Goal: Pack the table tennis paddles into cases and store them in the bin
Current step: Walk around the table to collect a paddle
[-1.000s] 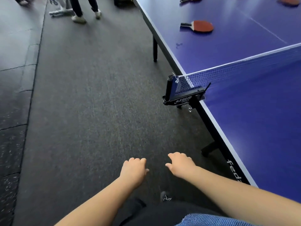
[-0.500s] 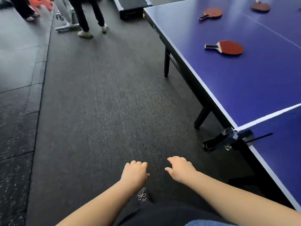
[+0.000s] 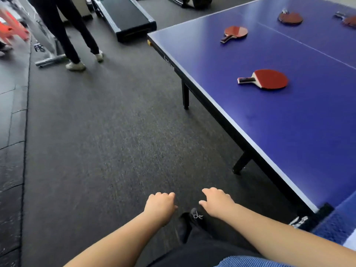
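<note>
We've advanced past the net, left hand [image 3: 160,207] and right hand [image 3: 216,202] loosely curled, holding nothing, low centre, nearest paddle [image 3: 264,79] now mid-right on table [image 3: 250,116], three more paddles upper right.

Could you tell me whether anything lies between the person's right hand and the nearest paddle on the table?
Nothing visible does. The right hand hangs over the floor beside the table, and only bare blue tabletop separates the table's near edge from the nearest paddle.
</note>
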